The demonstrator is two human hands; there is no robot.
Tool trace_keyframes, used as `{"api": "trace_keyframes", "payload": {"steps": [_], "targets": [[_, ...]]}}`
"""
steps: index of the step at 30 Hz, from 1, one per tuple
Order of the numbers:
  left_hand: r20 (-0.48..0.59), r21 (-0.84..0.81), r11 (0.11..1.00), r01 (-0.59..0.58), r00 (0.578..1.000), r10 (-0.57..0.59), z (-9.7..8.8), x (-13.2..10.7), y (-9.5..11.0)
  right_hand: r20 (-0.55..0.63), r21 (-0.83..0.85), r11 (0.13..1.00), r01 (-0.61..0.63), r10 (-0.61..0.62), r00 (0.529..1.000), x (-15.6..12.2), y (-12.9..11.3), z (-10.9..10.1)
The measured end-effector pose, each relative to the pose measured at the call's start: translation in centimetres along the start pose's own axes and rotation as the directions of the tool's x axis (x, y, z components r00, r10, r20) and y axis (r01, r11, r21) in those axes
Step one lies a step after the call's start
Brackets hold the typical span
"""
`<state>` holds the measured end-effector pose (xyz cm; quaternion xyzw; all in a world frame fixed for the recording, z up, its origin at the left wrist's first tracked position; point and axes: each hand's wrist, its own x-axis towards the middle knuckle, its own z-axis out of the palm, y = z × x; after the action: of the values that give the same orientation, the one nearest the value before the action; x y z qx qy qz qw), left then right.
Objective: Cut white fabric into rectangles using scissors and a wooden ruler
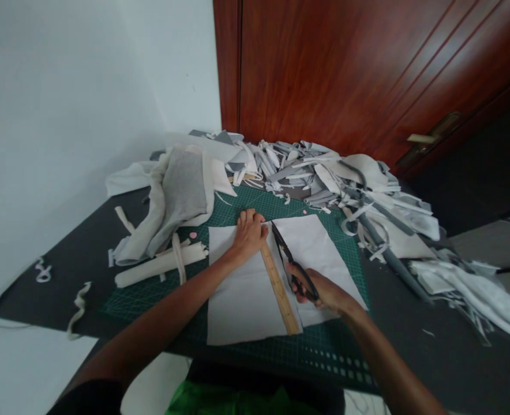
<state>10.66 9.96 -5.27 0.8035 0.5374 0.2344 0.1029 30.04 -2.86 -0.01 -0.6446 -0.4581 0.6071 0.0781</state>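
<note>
A white cloth (233, 294) lies on the green cutting mat (227, 204), split by a long cut from its near edge almost to the far edge. Across it a wooden ruler (278, 291) runs lengthwise beside the cut. My left hand (250, 235) is closed over the ruler's far end and presses it to the cloth, fingers bent. In my right hand (318, 288) are black-handled scissors (284, 245), gripped by the handles. Their blades point away from me, with the tips at the far end of the cut. A second panel of the cloth (319, 253) spreads right of the scissors.
Grey and white fabric (181, 184) is heaped at the left, near a rolled cream strip (160, 268). Many scraps (293, 164) pile along the back against the wooden door (315, 69). More offcuts (393, 213) cover the right side of the dark table (411, 323).
</note>
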Motion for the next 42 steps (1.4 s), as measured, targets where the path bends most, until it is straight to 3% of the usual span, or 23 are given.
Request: {"api": "trace_keyframes", "payload": {"steps": [6,18,24,28,32,35,38,40,42], "targets": [[0.027,-0.017,0.999,0.034,0.999,-0.033,0.1,0.8,-0.5,-0.006,-0.006,1.000,0.011,-0.011,1.000,0.4,0.3,-0.3],[0.027,-0.033,0.998,0.057,0.998,-0.056,0.3,0.4,-0.2,-0.053,-0.088,0.996,-0.007,0.003,0.999,1.4,-1.4,-1.0],[0.029,-0.032,0.997,0.068,0.997,-0.067,0.3,0.6,-0.2,-0.113,-0.186,0.975,0.125,-0.148,0.983,2.1,-1.2,-1.0],[0.022,0.000,0.998,0.064,0.998,-0.064,-0.1,0.5,-0.2,-0.133,-0.095,0.987,0.129,-0.141,0.981,1.2,-0.6,-1.7],[0.015,0.056,0.996,0.063,0.998,-0.064,-0.5,0.4,-0.2,-0.133,0.031,0.981,0.192,-0.187,0.973,-1.5,1.7,-4.4],[0.021,0.104,0.992,0.065,0.998,-0.067,-0.7,0.7,-0.2,-0.317,-0.157,0.969,0.193,-0.234,0.919,-3.5,4.3,-7.3],[0.023,0.164,0.985,0.060,0.998,-0.065,-1.5,0.9,0.0,-0.603,-0.491,0.865,-0.103,-0.252,0.757,-4.1,6.9,-10.1],[0.013,0.211,0.976,0.049,0.999,-0.053,-2.6,0.4,0.4,-0.712,-0.544,0.793,-0.275,-0.262,0.651,-3.8,8.3,-11.9],[0.003,0.273,0.961,0.036,0.999,-0.039,-3.8,-1.2,1.2,-0.747,-0.555,0.762,-0.334,-0.279,0.603,-3.2,9.4,-13.6]]}}
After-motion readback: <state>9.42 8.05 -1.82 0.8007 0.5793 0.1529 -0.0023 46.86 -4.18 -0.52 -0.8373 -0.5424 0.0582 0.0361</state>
